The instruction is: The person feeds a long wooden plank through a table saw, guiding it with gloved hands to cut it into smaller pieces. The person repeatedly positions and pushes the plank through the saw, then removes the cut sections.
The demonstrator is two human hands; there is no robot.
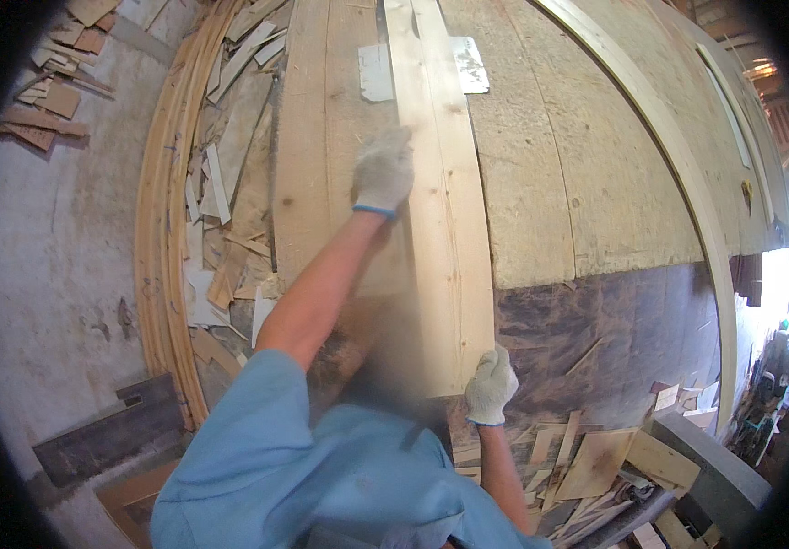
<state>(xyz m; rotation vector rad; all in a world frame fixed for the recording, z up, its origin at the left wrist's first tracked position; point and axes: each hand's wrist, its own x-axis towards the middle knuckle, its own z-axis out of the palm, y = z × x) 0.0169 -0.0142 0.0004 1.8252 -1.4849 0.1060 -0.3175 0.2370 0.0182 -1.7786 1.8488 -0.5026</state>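
A long pale wooden board (pixel 449 201) runs away from me over the worn wooden worktop (pixel 532 165), and a thin dark line follows its length. Near its left edge, about midway along, my left hand (pixel 383 171) rests in a whitish knitted glove with a blue cuff. Its fingers reach forward against the board, slightly blurred. At the board's near right corner, my right hand (pixel 491 386), gloved the same way, is closed around the edge; the fingers underneath are hidden. Beneath the board, a light metal plate (pixel 377 75) shows on both sides.
Long wooden strips (pixel 161 220) and scattered offcuts (pixel 222 183) lie to the left. A narrow curved-looking strip (pixel 660 119) crosses the worktop on the right. More scrap wood (pixel 600 462) is piled at the lower right, beside a grey beam (pixel 710 467).
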